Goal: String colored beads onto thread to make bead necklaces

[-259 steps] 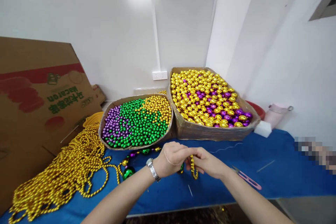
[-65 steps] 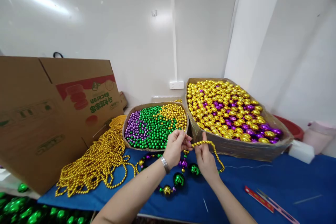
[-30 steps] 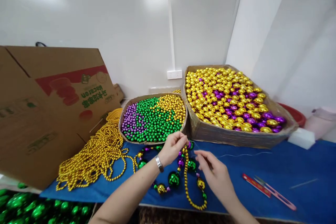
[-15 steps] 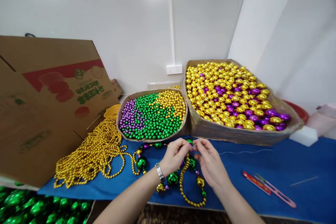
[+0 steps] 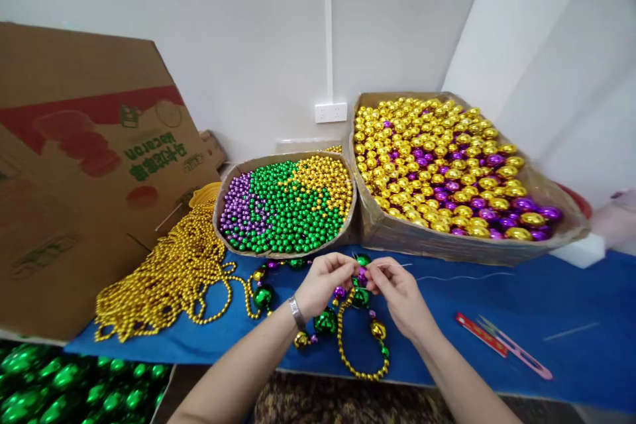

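My left hand [image 5: 322, 283], with a metal watch on its wrist, and my right hand [image 5: 400, 293] meet over the blue cloth [image 5: 521, 298], both pinched on a bead necklace [image 5: 348, 318]. The necklace has large green, gold and purple balls and a loop of small gold beads that lies on the cloth below my hands. A thin pale thread [image 5: 462, 276] runs to the right from my right fingers.
A tray of small purple, green and gold beads [image 5: 285, 202] and a box of large gold and purple balls [image 5: 437, 165] stand behind. Gold bead strings [image 5: 169, 278] pile at left by a cardboard box [image 5: 74, 165]. Red snips [image 5: 501, 344] lie at right. Green balls [image 5: 74, 384] fill the lower left.
The gold loop that my hands held up is now laid on the cloth. My right hand let go, then came back to pinch the necklace beside my left hand.
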Tool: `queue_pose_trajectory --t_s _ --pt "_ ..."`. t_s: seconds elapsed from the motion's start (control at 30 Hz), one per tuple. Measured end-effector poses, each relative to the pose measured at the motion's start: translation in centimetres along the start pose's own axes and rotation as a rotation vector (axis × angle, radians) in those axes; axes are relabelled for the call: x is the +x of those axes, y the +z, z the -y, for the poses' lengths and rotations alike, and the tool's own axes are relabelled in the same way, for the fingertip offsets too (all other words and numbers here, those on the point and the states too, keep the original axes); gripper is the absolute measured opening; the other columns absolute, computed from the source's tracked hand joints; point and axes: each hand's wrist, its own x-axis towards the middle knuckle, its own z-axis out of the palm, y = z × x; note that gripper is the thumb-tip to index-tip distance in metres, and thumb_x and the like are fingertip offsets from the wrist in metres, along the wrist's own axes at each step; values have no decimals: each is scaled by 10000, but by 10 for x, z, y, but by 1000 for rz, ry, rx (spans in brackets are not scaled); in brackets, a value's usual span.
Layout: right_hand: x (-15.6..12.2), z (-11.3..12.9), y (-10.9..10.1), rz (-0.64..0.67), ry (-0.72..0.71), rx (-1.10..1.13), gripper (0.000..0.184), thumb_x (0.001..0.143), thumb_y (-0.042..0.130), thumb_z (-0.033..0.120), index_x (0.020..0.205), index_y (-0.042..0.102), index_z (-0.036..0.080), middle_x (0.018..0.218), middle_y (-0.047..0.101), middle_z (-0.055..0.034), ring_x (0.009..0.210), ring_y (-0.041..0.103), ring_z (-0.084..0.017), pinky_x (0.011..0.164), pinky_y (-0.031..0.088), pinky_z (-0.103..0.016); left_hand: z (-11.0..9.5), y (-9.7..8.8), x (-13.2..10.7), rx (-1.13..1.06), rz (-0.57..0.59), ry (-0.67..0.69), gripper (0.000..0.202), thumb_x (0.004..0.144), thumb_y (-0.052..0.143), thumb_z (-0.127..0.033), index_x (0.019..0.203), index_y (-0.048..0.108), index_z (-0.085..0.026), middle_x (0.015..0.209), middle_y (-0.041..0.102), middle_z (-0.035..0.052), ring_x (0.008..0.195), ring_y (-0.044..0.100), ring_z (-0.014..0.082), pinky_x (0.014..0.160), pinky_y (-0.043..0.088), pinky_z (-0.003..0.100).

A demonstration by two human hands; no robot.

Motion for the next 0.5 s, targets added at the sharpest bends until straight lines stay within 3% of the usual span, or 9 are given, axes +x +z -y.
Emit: queue_pose_trajectory --t_s 0.23,0.4,0.5 --pt "5 3 0 141 -100 -190 221 829 584 416 784 624 203 1159 563 -84 612 587 -104 624 501 -285 -9 -4 -4 113 -3 113 295 729 690 -362 895 590 -139 728 625 21 571 544 94 554 440 220" --pt "10 1 -1 238 -126 -375 213 917 437 399 866 529 213 804 643 -28 643 625 -139 594 506 -258 -12 -5 -7 169 -20 159 221 762 659 -319 862 562 -147 706 612 12 601 575 109 575 461 227" --pt "15 2 -3 227 -141 -427 215 923 425 394 858 516 211 731 624 -4 659 618 -142 600 501 -246 -14 -4 -9 158 -19 154 169 777 636 -288 828 554 -149 698 608 14 613 588 120 580 465 235"
